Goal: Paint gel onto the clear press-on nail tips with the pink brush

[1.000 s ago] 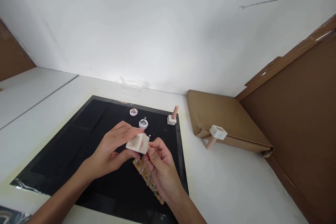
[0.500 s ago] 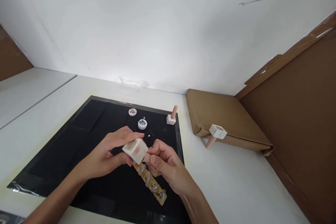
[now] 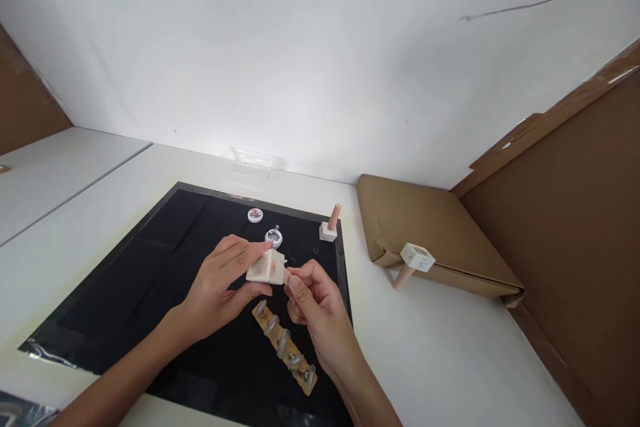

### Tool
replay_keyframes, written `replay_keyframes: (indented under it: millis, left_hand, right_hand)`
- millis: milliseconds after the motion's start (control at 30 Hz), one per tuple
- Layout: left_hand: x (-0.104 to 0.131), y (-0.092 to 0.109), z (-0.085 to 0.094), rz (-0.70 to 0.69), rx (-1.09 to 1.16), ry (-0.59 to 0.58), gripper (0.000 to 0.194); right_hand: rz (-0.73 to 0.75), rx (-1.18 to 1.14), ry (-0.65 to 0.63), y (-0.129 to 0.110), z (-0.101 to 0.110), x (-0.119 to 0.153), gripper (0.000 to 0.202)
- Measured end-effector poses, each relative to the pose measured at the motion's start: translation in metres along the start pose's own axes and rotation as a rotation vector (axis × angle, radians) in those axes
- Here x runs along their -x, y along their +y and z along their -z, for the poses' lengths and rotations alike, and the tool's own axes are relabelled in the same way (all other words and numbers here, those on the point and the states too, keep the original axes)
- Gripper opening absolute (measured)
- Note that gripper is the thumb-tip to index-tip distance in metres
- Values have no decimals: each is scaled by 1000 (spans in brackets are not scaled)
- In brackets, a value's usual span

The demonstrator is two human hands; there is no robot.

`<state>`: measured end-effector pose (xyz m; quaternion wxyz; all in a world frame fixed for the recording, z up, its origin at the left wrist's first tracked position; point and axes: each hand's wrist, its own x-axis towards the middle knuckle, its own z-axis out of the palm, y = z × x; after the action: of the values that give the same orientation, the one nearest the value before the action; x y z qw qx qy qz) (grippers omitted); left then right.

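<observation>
My left hand (image 3: pixel 223 280) grips a cream, box-shaped nail polish bottle (image 3: pixel 267 268) between thumb and fingers. The bottle is tipped on its side, its neck end pointing right. My right hand (image 3: pixel 315 300) pinches the pinkish cap at that end, mostly hidden by the fingers; whether the cap is seated cannot be made out. Below the hands lies a wooden strip (image 3: pixel 273 337) carrying several greyish nail tips. Just behind the bottle stands a small round white pot (image 3: pixel 273 238) with something silvery on top.
A round white lid (image 3: pixel 255 215) with a printed top lies on the black mat (image 3: pixel 165 240). Another polish bottle (image 3: pixel 328 232) stands upright at the mat's right corner. A third bottle (image 3: pixel 418 257) rests upside down against a cardboard box (image 3: pixel 430 213). A cardboard panel (image 3: pixel 565 213) stands at right.
Both hands have raised the bottle slightly and turned it more level, uncovering the upper end of the wooden strip. The view has shifted slightly.
</observation>
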<state>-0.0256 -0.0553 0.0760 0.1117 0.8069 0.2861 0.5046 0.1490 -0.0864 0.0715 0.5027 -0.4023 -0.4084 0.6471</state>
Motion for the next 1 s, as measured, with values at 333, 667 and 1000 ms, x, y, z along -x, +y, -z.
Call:
replay_keyframes:
  millis: [333,667,1000]
  left_hand:
    - [3,-7,2,595,738,2,50]
    - [2,-25,9,744,337,144,49]
    - [6,-31,4,629,59,-224,32]
  right_hand:
    - [-115,-64,-177,-16,4,5,35]
    - [-11,-55,-55,-17,3,7,33]
    - [-22,44,-27,-21,1,9,41]
